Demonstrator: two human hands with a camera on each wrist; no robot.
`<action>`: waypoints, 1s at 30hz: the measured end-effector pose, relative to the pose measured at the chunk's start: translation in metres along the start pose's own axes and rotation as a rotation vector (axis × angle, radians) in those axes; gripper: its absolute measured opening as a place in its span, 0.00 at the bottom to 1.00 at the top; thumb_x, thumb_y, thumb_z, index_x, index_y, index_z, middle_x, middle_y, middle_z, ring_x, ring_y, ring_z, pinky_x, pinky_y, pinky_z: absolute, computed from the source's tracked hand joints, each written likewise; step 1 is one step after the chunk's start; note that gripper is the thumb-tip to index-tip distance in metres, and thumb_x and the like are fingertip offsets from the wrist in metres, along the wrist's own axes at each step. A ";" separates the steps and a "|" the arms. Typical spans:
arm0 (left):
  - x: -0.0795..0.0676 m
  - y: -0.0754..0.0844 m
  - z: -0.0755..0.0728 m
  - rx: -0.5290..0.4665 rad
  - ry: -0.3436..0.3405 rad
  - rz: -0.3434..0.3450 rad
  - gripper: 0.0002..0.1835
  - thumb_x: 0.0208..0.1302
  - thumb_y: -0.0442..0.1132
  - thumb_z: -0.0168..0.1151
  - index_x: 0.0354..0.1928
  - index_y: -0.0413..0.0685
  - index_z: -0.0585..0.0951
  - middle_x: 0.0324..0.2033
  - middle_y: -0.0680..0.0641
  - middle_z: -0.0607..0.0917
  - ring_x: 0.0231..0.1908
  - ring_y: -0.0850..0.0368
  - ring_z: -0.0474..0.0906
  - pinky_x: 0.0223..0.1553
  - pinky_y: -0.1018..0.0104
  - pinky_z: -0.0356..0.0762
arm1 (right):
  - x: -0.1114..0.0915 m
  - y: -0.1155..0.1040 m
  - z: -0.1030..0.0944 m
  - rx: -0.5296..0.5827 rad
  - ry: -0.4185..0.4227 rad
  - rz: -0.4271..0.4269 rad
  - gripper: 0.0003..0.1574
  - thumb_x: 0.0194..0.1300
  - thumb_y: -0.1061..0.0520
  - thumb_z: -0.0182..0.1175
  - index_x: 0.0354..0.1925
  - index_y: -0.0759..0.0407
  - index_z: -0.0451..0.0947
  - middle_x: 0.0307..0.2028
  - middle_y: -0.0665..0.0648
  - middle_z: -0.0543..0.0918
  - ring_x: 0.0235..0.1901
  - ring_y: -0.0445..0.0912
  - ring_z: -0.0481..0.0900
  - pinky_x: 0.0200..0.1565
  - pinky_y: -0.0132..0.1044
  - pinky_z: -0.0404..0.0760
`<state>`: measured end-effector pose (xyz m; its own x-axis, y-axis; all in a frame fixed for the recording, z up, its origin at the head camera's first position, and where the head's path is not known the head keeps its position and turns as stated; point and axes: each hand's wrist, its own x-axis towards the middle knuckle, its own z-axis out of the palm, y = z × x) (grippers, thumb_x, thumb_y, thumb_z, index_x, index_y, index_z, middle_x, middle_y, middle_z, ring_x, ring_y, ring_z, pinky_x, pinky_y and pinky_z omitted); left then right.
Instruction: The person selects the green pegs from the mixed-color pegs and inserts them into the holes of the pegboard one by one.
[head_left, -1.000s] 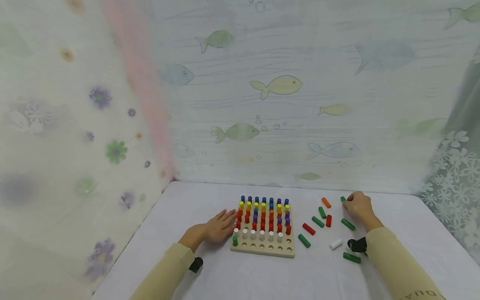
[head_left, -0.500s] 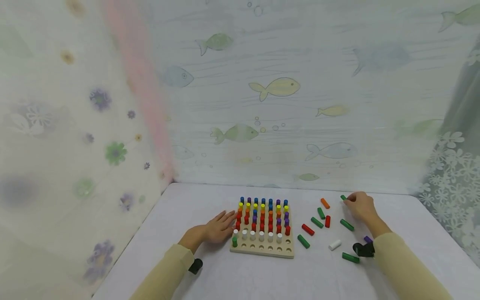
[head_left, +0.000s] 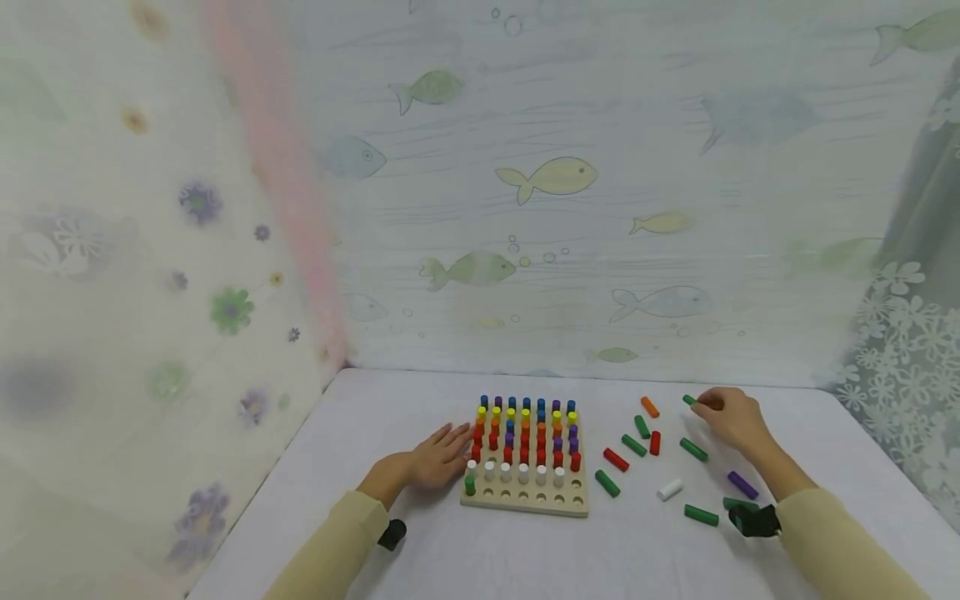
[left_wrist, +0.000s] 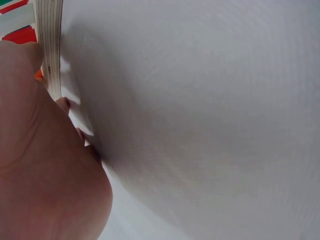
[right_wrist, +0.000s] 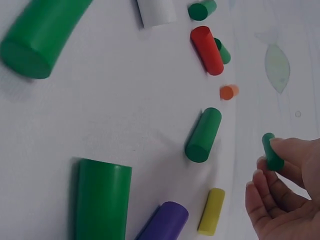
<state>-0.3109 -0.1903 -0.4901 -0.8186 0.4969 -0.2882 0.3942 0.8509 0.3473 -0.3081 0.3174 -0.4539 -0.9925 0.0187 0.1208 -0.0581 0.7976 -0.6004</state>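
Observation:
In the head view, a wooden pegboard [head_left: 525, 502] bears rows of blue, purple, yellow, orange, red and white pegs. One green peg [head_left: 470, 486] stands at its front left corner, and several holes show beside it. My left hand [head_left: 437, 458] rests at the board's left side with its fingers stretched out. The left wrist view has this hand [left_wrist: 45, 145] against the board's layered edge [left_wrist: 49, 45]. Thumb and fingers of my right hand [head_left: 727, 414] pinch a green peg [head_left: 689, 400] at the far right. That pinched peg [right_wrist: 272, 154] appears slightly tilted in the right wrist view.
Loose pegs lie on the white tablecloth right of the board: an orange peg [head_left: 650, 407], a purple peg [head_left: 742, 484], a white peg [head_left: 670, 489], red ones and several green ones. A yellow peg [right_wrist: 211, 211] shows in the right wrist view. A fish-patterned curtain [head_left: 555, 317] hangs behind.
The right hand, holding the green peg, has shifted slightly right. Its forearm has swung right, uncovering the purple peg and part of a green one. The left hand stays put.

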 end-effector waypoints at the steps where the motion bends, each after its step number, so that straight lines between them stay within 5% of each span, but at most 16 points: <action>1: -0.001 0.001 -0.001 0.004 -0.003 0.006 0.34 0.82 0.54 0.39 0.83 0.50 0.49 0.82 0.47 0.49 0.81 0.42 0.37 0.78 0.42 0.41 | -0.002 0.000 0.000 0.000 0.002 -0.006 0.21 0.74 0.56 0.58 0.51 0.77 0.78 0.43 0.72 0.83 0.41 0.60 0.81 0.38 0.48 0.84; 15: -0.011 0.014 -0.011 0.025 -0.024 0.015 0.34 0.83 0.51 0.39 0.82 0.46 0.50 0.82 0.44 0.49 0.81 0.41 0.38 0.79 0.46 0.41 | -0.026 -0.010 0.005 0.056 -0.007 -0.032 0.21 0.75 0.53 0.60 0.53 0.70 0.80 0.44 0.65 0.85 0.43 0.56 0.80 0.39 0.42 0.81; 30: -0.008 0.011 -0.009 0.052 -0.016 0.031 0.34 0.82 0.50 0.40 0.82 0.45 0.51 0.81 0.45 0.51 0.81 0.43 0.39 0.79 0.47 0.43 | -0.050 -0.049 0.014 0.161 -0.043 -0.087 0.20 0.72 0.54 0.65 0.53 0.68 0.81 0.41 0.59 0.85 0.40 0.50 0.80 0.34 0.36 0.79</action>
<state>-0.3040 -0.1861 -0.4755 -0.7989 0.5257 -0.2923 0.4411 0.8424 0.3093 -0.2574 0.2689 -0.4410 -0.9865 -0.0748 0.1454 -0.1566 0.6880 -0.7086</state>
